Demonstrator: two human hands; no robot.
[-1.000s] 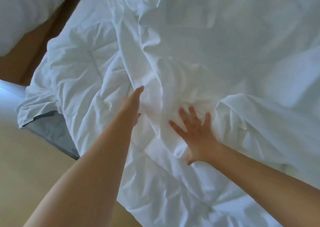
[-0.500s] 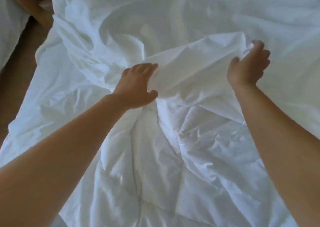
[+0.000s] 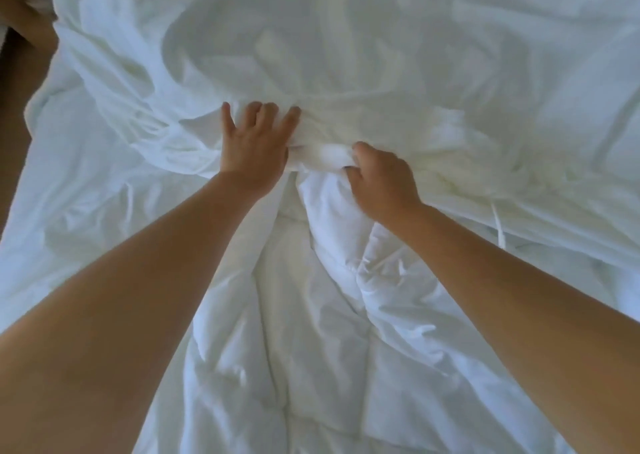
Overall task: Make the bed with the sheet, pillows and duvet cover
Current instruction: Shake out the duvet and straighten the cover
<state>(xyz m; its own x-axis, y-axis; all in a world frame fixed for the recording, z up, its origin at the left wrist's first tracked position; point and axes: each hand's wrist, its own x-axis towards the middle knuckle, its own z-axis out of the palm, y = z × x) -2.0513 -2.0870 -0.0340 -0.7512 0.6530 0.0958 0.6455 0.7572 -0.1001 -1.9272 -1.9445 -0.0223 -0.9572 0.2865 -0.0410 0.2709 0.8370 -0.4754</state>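
A white duvet cover (image 3: pixel 346 55) lies rumpled across the upper half of the view. Below it, the thicker quilted white duvet (image 3: pixel 298 332) runs toward me between my arms. My left hand (image 3: pixel 254 141) lies on the cover's bunched edge with fingers spread, its thumb tucked out of sight under the fold. My right hand (image 3: pixel 381 179) is close beside it, fingers curled round the same bunched fold where it meets the duvet's top. No pillows are in view.
A thin white tie string (image 3: pixel 498 225) hangs from the cover at the right. Brown floor (image 3: pixel 14 82) shows along the left edge, beside the bed. White bedding fills everything else.
Both hands came down and together. The cover edge they held up and apart half a second ago is now bunched low between them on the duvet.
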